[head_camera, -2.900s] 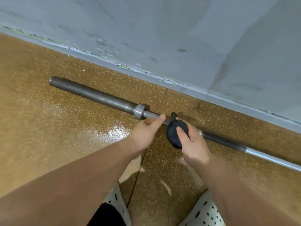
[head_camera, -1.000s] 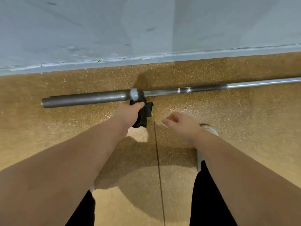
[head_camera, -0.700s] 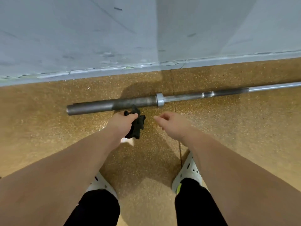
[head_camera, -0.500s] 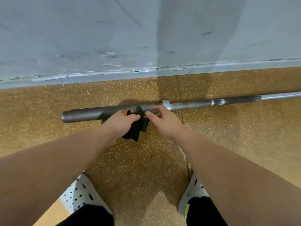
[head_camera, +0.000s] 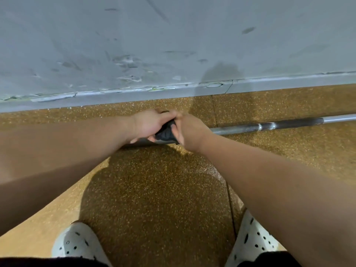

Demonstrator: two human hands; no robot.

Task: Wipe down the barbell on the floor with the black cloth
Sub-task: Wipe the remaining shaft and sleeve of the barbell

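Observation:
The barbell (head_camera: 269, 125) lies on the speckled brown floor along the wall; its shaft runs off to the right, while my left forearm hides its thick left sleeve. The black cloth (head_camera: 166, 132) is bunched over the bar between my two hands. My left hand (head_camera: 148, 125) grips the cloth from the left, fingers curled round it. My right hand (head_camera: 189, 130) holds the cloth from the right, with its thumb on the cloth. Both hands touch each other above the bar.
A scuffed grey wall (head_camera: 173, 45) with a chipped baseboard stands just behind the bar. My two white clogs with black holes (head_camera: 77, 243) (head_camera: 252, 241) are planted on the floor near the bottom edge. A floor seam (head_camera: 229, 191) runs toward me.
The cloth went from my right hand to my left hand. My right hand then joined it, and both hands now hold the cloth on the bar. The view moved closer over the bar.

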